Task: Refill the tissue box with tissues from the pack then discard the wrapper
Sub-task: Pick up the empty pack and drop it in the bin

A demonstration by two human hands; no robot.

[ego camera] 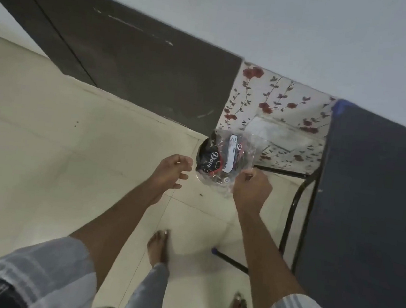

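The clear plastic wrapper (232,157) with a white label hangs crumpled from my right hand (252,187), which is shut on its lower right edge. Below and behind it is a dark round object with "Dove" lettering (207,160), partly seen through the plastic; whether it is a bin or a bag is unclear. My left hand (172,172) hovers just left of the wrapper with fingers loosely curled and apart, holding nothing that I can see. No tissue box is in view.
A dark blue surface (369,198) on black metal legs (291,214) stands at the right. Behind it hangs a floral cloth (278,104). A dark panel (132,57) runs along the far wall. My bare feet stand on pale floor tiles (47,136).
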